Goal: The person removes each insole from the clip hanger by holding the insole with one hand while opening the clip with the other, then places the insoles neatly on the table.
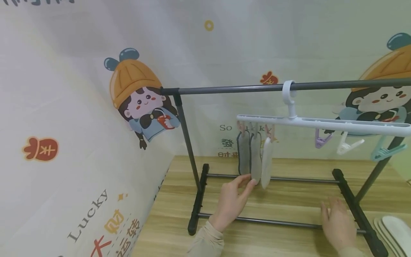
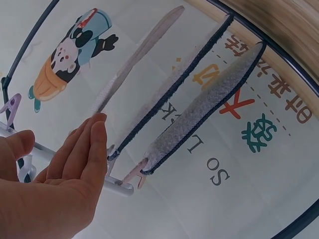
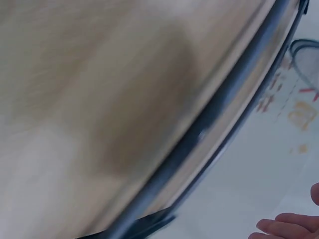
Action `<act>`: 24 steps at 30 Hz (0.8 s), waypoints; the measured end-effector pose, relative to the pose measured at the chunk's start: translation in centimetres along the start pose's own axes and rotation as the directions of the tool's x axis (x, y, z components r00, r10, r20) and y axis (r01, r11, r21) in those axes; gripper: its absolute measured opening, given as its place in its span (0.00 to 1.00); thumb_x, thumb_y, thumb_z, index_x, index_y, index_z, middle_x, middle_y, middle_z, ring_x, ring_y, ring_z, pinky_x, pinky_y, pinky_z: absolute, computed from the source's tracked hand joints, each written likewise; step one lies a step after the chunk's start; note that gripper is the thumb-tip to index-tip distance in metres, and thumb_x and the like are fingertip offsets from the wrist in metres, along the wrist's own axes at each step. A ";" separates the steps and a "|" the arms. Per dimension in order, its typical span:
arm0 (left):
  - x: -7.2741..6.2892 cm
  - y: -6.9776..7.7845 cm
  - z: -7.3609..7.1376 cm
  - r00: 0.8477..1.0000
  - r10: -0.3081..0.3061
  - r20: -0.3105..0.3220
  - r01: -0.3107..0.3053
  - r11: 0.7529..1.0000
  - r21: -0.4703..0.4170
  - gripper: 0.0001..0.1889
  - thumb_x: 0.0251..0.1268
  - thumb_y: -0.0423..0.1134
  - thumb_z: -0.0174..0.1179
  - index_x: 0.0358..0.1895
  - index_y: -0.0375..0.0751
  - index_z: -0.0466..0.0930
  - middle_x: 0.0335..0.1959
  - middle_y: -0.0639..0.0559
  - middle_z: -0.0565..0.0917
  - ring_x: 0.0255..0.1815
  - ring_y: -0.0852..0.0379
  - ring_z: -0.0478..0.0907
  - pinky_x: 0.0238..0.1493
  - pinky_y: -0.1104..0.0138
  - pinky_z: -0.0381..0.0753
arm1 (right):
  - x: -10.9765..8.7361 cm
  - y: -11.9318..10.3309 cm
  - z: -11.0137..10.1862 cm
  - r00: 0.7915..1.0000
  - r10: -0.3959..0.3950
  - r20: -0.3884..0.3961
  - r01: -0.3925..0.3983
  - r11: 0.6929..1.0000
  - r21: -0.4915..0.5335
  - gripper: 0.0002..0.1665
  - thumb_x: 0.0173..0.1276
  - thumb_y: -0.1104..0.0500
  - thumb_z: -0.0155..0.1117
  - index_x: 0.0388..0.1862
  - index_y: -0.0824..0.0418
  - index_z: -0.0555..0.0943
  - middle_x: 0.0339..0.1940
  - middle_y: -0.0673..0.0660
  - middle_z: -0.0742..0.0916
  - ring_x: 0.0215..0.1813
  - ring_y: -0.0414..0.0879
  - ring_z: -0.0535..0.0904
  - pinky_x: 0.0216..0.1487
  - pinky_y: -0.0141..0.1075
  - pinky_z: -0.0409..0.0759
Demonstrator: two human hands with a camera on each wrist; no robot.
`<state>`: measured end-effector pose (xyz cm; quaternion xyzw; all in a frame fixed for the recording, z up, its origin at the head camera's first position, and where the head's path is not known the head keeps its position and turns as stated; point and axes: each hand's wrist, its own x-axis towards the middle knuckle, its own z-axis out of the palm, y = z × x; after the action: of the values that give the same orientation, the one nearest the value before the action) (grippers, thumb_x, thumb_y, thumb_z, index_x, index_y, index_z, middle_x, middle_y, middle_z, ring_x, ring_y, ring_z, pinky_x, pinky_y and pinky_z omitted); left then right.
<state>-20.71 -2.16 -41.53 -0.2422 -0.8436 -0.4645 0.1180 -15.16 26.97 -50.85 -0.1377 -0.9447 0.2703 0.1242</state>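
Three long, thin insole-like pads hang in a row from a white hanger [image 1: 321, 123]: a grey dark-edged one [image 1: 244, 153], a middle dark-edged one [image 1: 255, 157] and a whiter one [image 1: 266, 164]. Small clips grip their upper ends. My left hand [image 1: 229, 200] is raised at the lower end of the middle pad in the head view. Its fingers [image 2: 75, 154] look straight in the left wrist view, thumb apart, gripping nothing; contact with the pads is unclear. Low by the rack's right foot, my right hand [image 1: 338, 221] extends its fingers and holds nothing visible.
A dark rack [image 1: 224, 89] carries the hanger on its top bar and stands on a wooden table [image 1: 276, 207]. Purple [image 1: 322, 138], white [image 1: 349, 143] and teal [image 1: 386, 151] clips dangle at the hanger's right. Pale pads [image 1: 396, 232] lie stacked at lower right.
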 end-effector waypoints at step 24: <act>-0.1 -0.4 -0.3 1.000 -0.017 -0.007 0.017 1.000 0.002 0.24 0.76 0.52 0.51 0.57 0.33 0.80 0.51 0.42 0.86 0.53 0.50 0.85 0.50 0.60 0.85 | 2.9 -10.7 4.0 0.958 -0.286 -0.032 0.287 0.957 0.027 0.46 0.76 0.40 0.53 0.70 0.80 0.61 0.69 0.80 0.67 0.72 0.75 0.61 0.67 0.65 0.64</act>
<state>-20.79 -2.64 -41.69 -0.2333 -0.8456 -0.4656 0.1171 -21.11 17.26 -47.81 -0.0011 -0.9486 0.2623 0.1773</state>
